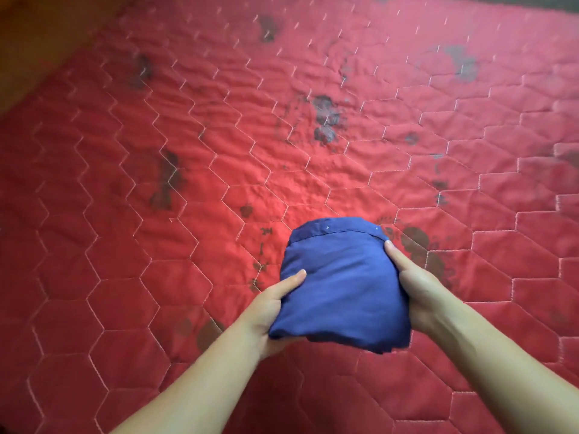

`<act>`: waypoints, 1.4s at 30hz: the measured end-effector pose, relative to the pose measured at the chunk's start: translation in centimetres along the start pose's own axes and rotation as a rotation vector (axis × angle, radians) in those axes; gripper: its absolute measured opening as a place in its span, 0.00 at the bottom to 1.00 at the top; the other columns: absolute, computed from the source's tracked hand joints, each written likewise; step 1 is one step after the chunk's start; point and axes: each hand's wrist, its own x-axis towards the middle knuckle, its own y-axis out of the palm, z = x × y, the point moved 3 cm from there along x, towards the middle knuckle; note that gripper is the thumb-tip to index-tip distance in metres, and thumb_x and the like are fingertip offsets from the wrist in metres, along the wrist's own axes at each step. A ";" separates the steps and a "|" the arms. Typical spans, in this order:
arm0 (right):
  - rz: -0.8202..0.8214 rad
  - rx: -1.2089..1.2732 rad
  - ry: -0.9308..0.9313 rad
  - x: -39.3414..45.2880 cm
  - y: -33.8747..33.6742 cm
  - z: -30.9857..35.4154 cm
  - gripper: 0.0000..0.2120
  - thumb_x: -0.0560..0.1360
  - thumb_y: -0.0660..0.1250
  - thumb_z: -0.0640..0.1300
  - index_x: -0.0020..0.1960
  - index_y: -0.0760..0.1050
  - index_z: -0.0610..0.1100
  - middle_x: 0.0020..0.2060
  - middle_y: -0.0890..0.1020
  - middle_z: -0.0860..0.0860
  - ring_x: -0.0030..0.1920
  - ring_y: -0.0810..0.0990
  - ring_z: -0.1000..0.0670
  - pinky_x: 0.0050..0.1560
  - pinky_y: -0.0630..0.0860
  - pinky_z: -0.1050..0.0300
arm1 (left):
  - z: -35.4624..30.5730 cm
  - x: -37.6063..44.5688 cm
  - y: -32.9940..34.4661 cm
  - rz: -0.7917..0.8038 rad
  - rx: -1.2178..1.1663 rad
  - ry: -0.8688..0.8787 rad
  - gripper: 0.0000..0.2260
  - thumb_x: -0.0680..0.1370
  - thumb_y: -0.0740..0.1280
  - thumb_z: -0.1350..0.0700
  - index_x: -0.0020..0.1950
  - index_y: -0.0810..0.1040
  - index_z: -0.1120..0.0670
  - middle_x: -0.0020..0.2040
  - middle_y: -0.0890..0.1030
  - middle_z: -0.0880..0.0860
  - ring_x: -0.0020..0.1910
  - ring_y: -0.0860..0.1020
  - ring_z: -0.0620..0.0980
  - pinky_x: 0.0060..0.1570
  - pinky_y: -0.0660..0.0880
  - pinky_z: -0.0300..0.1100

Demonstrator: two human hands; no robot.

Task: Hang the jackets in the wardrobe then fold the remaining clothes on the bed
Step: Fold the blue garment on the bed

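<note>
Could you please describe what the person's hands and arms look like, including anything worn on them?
Both forearms are bare, with no sleeves in view. The left hand and right hand wear no gloves, and no rings, watch or bracelets are visible. The thumbnails look short and unpainted.

Orange-brown wooden surface (37, 29) beyond top-left corner; dark strip (532, 3) along top-right edge, blurred, unidentifiable.

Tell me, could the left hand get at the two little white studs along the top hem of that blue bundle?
Probably yes. The left hand grips the folded blue garment at its left side, and the studs lie uncovered, but it would have to release its grip first.
</note>
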 end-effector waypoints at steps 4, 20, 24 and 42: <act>0.045 -0.051 -0.153 -8.0 6.1 7.8 0.20 0.72 0.71 0.57 0.55 0.81 0.43 0.47 0.86 0.45 0.45 0.86 0.45 0.44 0.80 0.51 | -8.1 -7.4 3.0 0.096 0.036 0.120 0.18 0.68 0.72 0.55 0.55 0.84 0.61 0.56 0.83 0.61 0.50 0.84 0.56 0.45 0.82 0.46; 0.506 -0.398 -0.677 -49.4 35.4 16.4 0.19 0.71 0.72 0.57 0.57 0.80 0.46 0.46 0.86 0.49 0.48 0.84 0.45 0.55 0.79 0.48 | -25.2 -58.0 3.1 -0.342 0.162 0.822 0.14 0.77 0.67 0.45 0.53 0.84 0.53 0.49 0.86 0.52 0.46 0.85 0.50 0.37 0.79 0.38; 0.687 -0.485 -0.650 -56.9 42.8 9.3 0.20 0.70 0.73 0.58 0.54 0.81 0.45 0.46 0.85 0.49 0.48 0.83 0.44 0.56 0.78 0.46 | -21.2 -69.4 -3.1 -0.534 0.025 1.032 0.07 0.79 0.68 0.53 0.51 0.81 0.55 0.41 0.86 0.51 0.38 0.85 0.47 0.30 0.78 0.36; 1.129 -0.997 -0.572 -71.6 71.2 -34.0 0.15 0.76 0.67 0.56 0.39 0.73 0.45 0.37 0.79 0.50 0.38 0.77 0.47 0.33 0.69 0.56 | -1.5 -94.5 -39.5 -1.492 -0.297 1.110 0.07 0.78 0.66 0.47 0.48 0.80 0.49 0.46 0.84 0.49 0.47 0.82 0.48 0.48 0.79 0.45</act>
